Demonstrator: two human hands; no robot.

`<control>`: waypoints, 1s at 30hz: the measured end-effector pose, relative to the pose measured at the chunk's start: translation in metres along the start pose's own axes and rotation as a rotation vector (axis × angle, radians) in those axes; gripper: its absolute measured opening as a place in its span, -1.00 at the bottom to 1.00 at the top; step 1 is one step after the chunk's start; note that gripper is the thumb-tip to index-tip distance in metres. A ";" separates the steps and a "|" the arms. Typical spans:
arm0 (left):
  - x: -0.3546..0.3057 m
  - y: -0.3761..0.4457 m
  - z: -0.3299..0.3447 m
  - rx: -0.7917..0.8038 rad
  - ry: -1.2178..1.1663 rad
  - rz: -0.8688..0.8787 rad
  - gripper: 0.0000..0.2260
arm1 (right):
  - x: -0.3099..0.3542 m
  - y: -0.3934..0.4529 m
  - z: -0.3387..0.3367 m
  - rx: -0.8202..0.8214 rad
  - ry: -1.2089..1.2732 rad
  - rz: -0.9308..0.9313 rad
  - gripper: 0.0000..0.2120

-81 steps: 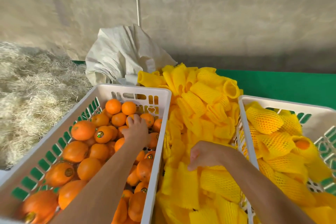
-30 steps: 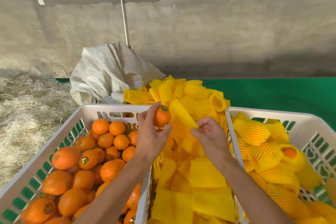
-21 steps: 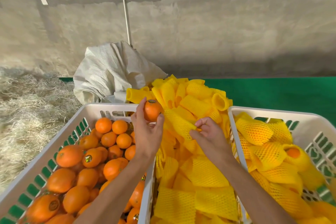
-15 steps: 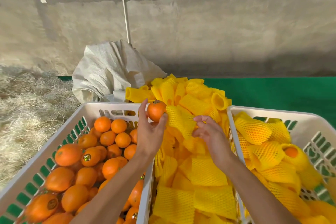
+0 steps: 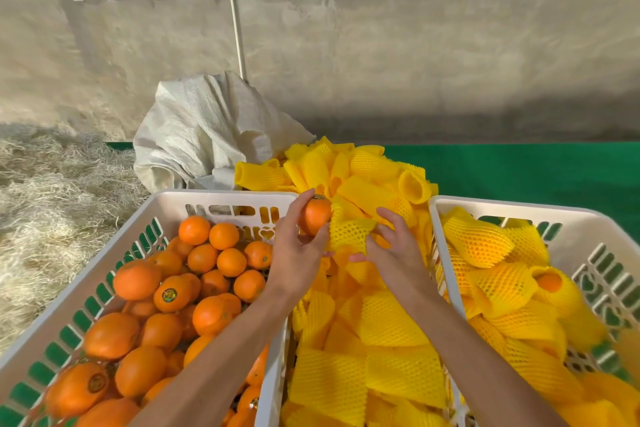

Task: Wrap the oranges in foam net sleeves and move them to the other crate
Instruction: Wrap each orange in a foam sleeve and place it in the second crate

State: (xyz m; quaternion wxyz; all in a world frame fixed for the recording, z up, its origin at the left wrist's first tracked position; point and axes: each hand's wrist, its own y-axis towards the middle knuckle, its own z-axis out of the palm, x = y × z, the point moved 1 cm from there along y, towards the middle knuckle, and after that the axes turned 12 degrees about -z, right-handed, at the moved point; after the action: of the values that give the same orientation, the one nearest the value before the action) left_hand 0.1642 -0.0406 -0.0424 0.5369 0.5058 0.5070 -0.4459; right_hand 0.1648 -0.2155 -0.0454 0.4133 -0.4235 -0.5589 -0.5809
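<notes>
From the head view, my left hand (image 5: 294,253) holds one orange (image 5: 314,218) up over the far right corner of the left crate (image 5: 221,199), forefinger curled over its top and thumb pressed under its right side, so the fruit sits pinched at my fingertips. It is small, smooth, bright orange, with a dark stem end showing at the top beside my forefinger. My right hand (image 5: 394,253) grips a yellow foam net sleeve (image 5: 348,234), fingers curled over its far side and thumb beneath; the sleeve's open end touches the orange's right side, and I cannot tell whether the fruit has entered it. The sleeve is crumpled, with an open diamond mesh. Both hands hang above the heap of loose sleeves (image 5: 363,340) lying between the two crates. The left crate is full of bare oranges (image 5: 207,274), some with round stickers. The right crate (image 5: 512,213) holds sleeved oranges (image 5: 498,284), piled against its near left wall.
</notes>
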 end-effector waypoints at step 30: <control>-0.017 -0.019 0.018 0.439 -0.205 -0.431 -0.48 | 0.017 -0.022 0.019 0.110 -0.498 -0.330 -0.13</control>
State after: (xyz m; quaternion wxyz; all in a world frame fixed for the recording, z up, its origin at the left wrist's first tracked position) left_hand 0.1455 -0.0604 -0.0271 0.3566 0.4432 0.4375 -0.6964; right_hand 0.1392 -0.1959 -0.0360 0.1860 -0.4335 -0.7350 -0.4871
